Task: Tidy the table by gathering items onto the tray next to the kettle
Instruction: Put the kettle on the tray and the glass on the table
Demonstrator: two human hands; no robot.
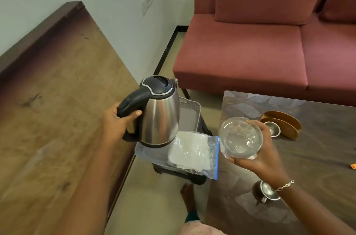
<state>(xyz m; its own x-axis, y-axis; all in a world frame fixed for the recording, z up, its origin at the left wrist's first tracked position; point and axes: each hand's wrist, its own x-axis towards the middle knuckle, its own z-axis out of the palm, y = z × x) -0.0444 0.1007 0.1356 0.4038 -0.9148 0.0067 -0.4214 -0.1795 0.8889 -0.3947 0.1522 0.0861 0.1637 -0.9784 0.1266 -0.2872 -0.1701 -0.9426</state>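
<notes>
**Entry: glass bowl in transit to tray**

Step in hand: carrying. The right hand [256,154] holds a clear glass bowl [240,137] above the near edge of the dark table [308,157], fingers curled under and round its far rim, clamped on it. The left hand [117,121] is closed round the handle of a steel kettle [159,115], which hangs over the grey tray [189,111]; whether its base touches the tray is hard to tell. A plastic bag [194,154] lies across the tray's near end.

Next move, by judgement: set the bowl on bare tray beside the kettle, clear of the bag. Two metal cups [272,128] [266,192] and a wooden holder [283,123] remain on the table.
</notes>
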